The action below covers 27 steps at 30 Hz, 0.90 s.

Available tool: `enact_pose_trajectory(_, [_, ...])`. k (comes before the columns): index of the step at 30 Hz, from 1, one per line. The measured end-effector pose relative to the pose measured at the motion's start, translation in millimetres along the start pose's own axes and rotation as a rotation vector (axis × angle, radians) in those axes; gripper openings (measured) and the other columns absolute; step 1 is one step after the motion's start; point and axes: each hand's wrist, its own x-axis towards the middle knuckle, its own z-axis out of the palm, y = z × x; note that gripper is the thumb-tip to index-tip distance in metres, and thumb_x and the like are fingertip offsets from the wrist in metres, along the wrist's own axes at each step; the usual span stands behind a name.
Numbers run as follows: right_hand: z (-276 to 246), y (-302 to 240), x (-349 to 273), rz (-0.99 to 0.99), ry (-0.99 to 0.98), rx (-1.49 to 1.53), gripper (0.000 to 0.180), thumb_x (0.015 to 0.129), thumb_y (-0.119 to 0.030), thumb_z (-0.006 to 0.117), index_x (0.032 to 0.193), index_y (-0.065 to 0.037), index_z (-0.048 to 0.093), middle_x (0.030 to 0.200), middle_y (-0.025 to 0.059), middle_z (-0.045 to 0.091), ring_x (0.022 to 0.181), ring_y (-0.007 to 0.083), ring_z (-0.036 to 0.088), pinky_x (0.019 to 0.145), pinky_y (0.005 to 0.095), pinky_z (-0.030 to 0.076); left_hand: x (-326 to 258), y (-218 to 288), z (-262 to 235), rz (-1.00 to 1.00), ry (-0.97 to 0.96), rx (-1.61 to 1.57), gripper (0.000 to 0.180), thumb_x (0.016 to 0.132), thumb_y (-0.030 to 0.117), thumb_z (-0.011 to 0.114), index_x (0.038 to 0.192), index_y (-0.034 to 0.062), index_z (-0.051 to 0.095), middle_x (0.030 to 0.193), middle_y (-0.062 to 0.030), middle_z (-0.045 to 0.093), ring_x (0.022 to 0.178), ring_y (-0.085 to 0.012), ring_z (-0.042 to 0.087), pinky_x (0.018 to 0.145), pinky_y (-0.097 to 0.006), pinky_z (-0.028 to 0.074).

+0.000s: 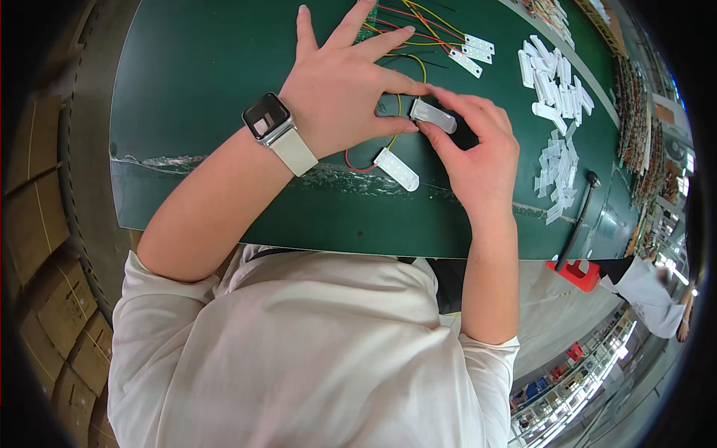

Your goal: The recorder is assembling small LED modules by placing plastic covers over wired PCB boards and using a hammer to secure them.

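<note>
Under my fingertips near the middle of the green table is a small white LED module with a clear cover [435, 116]. My right hand [485, 142] grips its sides between thumb and index finger. At its wired end, the thumb and index finger of my left hand [332, 89] close in on it, while the other fingers stay spread. A second LED module [396, 170], with a red and a yellow wire, lies just below on the table. Several bare LED boards [478, 49] with red, yellow and black wires rest beyond my hands.
White plastic housings [556, 82] lie piled at the right, with a heap of clear covers [557, 170] nearer me. A black rod-like tool [579, 224] leans by the right edge near a red holder [579, 275]. Cardboard boxes [45, 224] stand left; another person [650, 295] is far right.
</note>
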Motion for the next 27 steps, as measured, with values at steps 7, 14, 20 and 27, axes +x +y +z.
enact_pose_trajectory(7, [-85, 61, -32, 0.141, 0.298, -0.229, 0.038, 0.088, -0.022, 0.084, 0.125, -0.011, 0.077, 0.115, 0.0095, 0.075, 0.111, 0.0267, 0.068, 0.099, 0.0383, 0.051, -4, -6, 13, 0.020, 0.060, 0.181, 0.049, 0.079, 0.053, 0.083, 0.126, 0.0405, 0.076, 0.162, -0.0043, 0.047, 0.157, -0.0429, 0.023, 0.113, -0.086, 0.012])
enact_pose_trajectory(14, [-186, 225, -130, 0.864, 0.347, -0.513, 0.051, 0.094, -0.030, 0.080, 0.138, -0.007, 0.068, 0.120, 0.0191, 0.071, 0.111, 0.0290, 0.069, 0.094, 0.0392, 0.053, 2, -2, 20, 0.004, 0.078, 0.129, 0.050, 0.075, 0.052, 0.087, 0.124, 0.0450, 0.077, 0.162, 0.0026, 0.048, 0.157, -0.0400, 0.025, 0.113, -0.085, 0.013])
enact_pose_trajectory(20, [-187, 270, -154, 0.693, 0.312, -0.161, 0.050, 0.095, -0.031, 0.079, 0.136, -0.005, 0.068, 0.112, 0.0146, 0.073, 0.096, 0.0206, 0.070, 0.082, 0.0313, 0.054, 1, -4, 11, 0.001, 0.010, 0.209, 0.052, 0.077, 0.047, 0.086, 0.127, 0.0391, 0.077, 0.165, 0.0023, 0.045, 0.159, -0.0388, 0.023, 0.112, -0.083, 0.015])
enact_pose_trajectory(27, [-214, 271, -158, 0.745, 0.278, -0.168, 0.040, 0.098, -0.025, 0.074, 0.132, -0.004, 0.070, 0.100, 0.0095, 0.077, 0.087, 0.0151, 0.070, 0.080, 0.0299, 0.054, 5, -3, 12, -0.037, -0.041, 0.186, 0.053, 0.076, 0.042, 0.088, 0.127, 0.0371, 0.077, 0.167, 0.0054, 0.042, 0.161, -0.0360, 0.019, 0.115, -0.082, 0.009])
